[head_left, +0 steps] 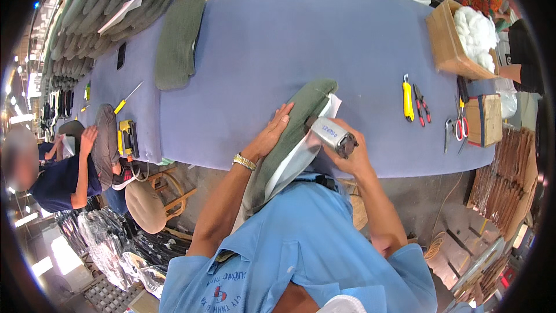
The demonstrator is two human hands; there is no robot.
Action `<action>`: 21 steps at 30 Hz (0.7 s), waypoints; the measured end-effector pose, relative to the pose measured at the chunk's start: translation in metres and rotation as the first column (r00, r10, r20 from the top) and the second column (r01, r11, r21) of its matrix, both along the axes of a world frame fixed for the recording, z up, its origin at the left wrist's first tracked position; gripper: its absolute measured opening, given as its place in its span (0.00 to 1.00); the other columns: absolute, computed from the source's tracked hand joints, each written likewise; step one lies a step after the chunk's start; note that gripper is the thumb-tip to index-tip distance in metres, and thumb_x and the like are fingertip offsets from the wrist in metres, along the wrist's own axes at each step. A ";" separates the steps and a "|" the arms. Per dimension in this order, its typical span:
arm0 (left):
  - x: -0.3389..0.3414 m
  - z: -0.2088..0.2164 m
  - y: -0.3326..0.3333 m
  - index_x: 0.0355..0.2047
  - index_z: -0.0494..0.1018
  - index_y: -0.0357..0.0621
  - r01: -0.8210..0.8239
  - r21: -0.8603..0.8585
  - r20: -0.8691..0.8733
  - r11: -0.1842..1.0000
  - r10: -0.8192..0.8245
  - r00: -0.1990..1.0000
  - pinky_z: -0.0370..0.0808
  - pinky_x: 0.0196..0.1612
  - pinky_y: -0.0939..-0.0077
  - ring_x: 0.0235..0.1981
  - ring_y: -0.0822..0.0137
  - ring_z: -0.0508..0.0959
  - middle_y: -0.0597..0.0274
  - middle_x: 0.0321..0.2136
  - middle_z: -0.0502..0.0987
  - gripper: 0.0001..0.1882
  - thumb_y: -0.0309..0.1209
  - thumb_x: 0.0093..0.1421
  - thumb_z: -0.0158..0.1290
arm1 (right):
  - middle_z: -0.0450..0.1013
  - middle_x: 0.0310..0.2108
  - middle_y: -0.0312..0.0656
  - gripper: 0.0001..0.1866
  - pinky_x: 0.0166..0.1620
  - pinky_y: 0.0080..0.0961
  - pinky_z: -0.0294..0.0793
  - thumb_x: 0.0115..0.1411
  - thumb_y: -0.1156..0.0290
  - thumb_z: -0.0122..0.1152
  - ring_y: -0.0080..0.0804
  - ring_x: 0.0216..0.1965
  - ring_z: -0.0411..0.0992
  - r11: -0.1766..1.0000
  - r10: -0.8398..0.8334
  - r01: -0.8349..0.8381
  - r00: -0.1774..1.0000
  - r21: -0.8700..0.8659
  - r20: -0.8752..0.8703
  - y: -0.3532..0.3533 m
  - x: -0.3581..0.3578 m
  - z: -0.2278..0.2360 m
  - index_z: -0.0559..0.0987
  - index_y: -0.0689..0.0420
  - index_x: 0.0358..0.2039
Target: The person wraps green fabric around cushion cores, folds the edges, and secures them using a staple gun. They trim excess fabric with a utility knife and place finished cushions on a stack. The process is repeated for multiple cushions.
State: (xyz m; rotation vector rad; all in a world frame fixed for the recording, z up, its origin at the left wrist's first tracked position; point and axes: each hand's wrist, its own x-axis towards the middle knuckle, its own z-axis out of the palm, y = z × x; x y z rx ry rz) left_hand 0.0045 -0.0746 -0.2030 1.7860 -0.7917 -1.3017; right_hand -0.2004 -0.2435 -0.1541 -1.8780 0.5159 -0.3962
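Both hands work on a green padded cushion (292,133) that stands tilted on the near edge of the long blue-covered table (289,40), its lower end running down against the person's blue shirt. Left hand (272,133) lies open and flat on the cushion's upper face, fingers spread toward the top, a gold watch (244,162) at the wrist. Right hand (347,153) is closed around a silver pneumatic stapler (333,135), whose nose presses into the cushion's right edge beside a strip of white lining (295,165); the tool carries a small handwritten label on its body.

To the right on the table lie one yellow-handled utility knife (408,99), one pair of red-handled pliers (421,105) and one pair of scissors (461,126). An open brown cardboard box (443,43) filled with white stuffing stands at the far right corner, and a smaller brown box (485,119) sits near the scissors. A second green cushion (176,43) lies flat at the table's left part, well apart from the hands. On the neighbouring table section are a yellow screwdriver (127,98) and a yellow and black tool (127,138). Stacked green cushions (110,0) fill the upper left. Another person in dark blue (61,177) works at the left edge.
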 end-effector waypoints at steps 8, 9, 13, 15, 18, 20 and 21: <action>-0.047 0.040 -0.005 0.74 0.46 0.33 0.083 0.007 0.531 0.997 -0.073 0.844 0.54 0.74 0.51 0.74 0.35 0.51 0.30 0.72 0.51 0.41 0.42 0.71 0.51 | 0.82 0.46 0.48 0.29 0.49 0.34 0.81 0.48 0.78 0.71 0.49 0.46 0.82 0.998 -0.010 0.011 1.000 0.059 -0.022 0.001 -0.007 0.003 0.80 0.57 0.54; -0.049 0.039 -0.005 0.74 0.46 0.32 0.065 0.044 0.564 0.997 -0.079 0.822 0.57 0.73 0.52 0.74 0.36 0.53 0.29 0.72 0.52 0.43 0.40 0.69 0.54 | 0.82 0.47 0.48 0.29 0.49 0.34 0.81 0.48 0.78 0.71 0.49 0.46 0.82 0.998 -0.013 0.014 1.000 0.057 -0.015 0.002 -0.005 0.003 0.80 0.57 0.54; -0.055 0.048 -0.008 0.72 0.47 0.29 0.024 0.058 0.638 0.998 -0.056 0.768 0.66 0.68 0.53 0.70 0.33 0.61 0.27 0.69 0.58 0.41 0.35 0.68 0.55 | 0.81 0.49 0.49 0.31 0.49 0.33 0.81 0.47 0.78 0.72 0.48 0.47 0.82 0.996 0.015 -0.010 0.998 0.090 -0.056 0.000 -0.010 0.005 0.80 0.57 0.56; -0.055 0.044 -0.005 0.72 0.48 0.28 0.044 -0.004 0.691 0.999 -0.029 0.723 0.69 0.66 0.54 0.68 0.33 0.63 0.27 0.67 0.60 0.41 0.34 0.67 0.56 | 0.81 0.49 0.49 0.31 0.49 0.33 0.81 0.47 0.77 0.72 0.48 0.47 0.82 0.994 0.042 -0.038 0.998 0.100 -0.036 0.002 -0.011 0.005 0.80 0.56 0.56; -0.057 0.042 -0.002 0.72 0.48 0.28 0.039 -0.023 0.688 0.999 -0.012 0.726 0.70 0.65 0.53 0.68 0.33 0.64 0.28 0.67 0.62 0.42 0.32 0.66 0.57 | 0.82 0.47 0.48 0.28 0.49 0.30 0.80 0.50 0.77 0.69 0.42 0.46 0.83 0.990 0.069 -0.062 0.996 0.127 -0.049 0.000 -0.009 0.008 0.80 0.59 0.55; -0.062 0.051 -0.010 0.71 0.49 0.27 -0.014 0.051 0.682 0.999 -0.025 0.731 0.70 0.65 0.53 0.68 0.33 0.64 0.28 0.67 0.62 0.42 0.31 0.65 0.57 | 0.82 0.46 0.48 0.27 0.48 0.28 0.79 0.51 0.77 0.68 0.39 0.44 0.83 0.984 0.081 -0.068 0.994 0.163 -0.070 -0.001 -0.001 0.013 0.79 0.61 0.55; -0.063 0.053 -0.012 0.71 0.49 0.27 -0.038 0.089 0.679 0.995 -0.032 0.733 0.70 0.65 0.52 0.68 0.33 0.64 0.28 0.66 0.62 0.42 0.30 0.64 0.58 | 0.82 0.45 0.47 0.27 0.48 0.27 0.78 0.51 0.77 0.67 0.38 0.44 0.83 0.980 0.083 -0.068 0.994 0.185 -0.078 -0.003 0.004 0.015 0.79 0.61 0.55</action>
